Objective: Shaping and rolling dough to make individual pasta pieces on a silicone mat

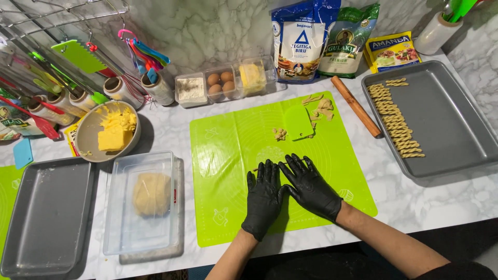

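Note:
Both my hands wear black gloves and lie flat, side by side, on a green silicone mat (228, 207). My left hand (263, 197) and my right hand (309, 185) press down with fingers spread; a thin end of pale dough (256, 169) peeks out by the left fingertips, the rest hidden beneath the palms. Farther up the mat lie a green scraper (299, 122), a small dough bit (280, 134) and dough scraps (321, 108).
A grey tray (451, 124) at right holds a row of twisted dough sticks (395, 120). A wooden rolling pin (356, 106) lies beside the mat. At left stand a clear box with a dough ball (151, 194), a butter bowl (110, 130) and another grey tray (46, 218). Bags, eggs and utensils line the back.

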